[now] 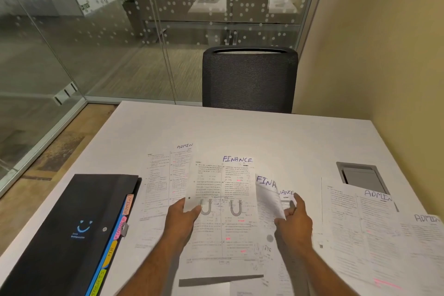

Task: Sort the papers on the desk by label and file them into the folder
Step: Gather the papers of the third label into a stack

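white desk [252,132] beside a glass partition [96,31], with a dark mesh chair [248,79] at its far edge. a black expanding folder [72,228] lies closed at the left, its tabs reading admin, finance and hr. left hand [181,220] pinches the left edge of a raised sheet headed finance [224,199]. right hand [294,221] grips a second finance sheet [268,194], curled upward just beside the first. one admin sheet [165,175] lies flat behind the raised sheet; more admin sheets [360,218] lie at the right, near a recessed cable hatch [360,175].
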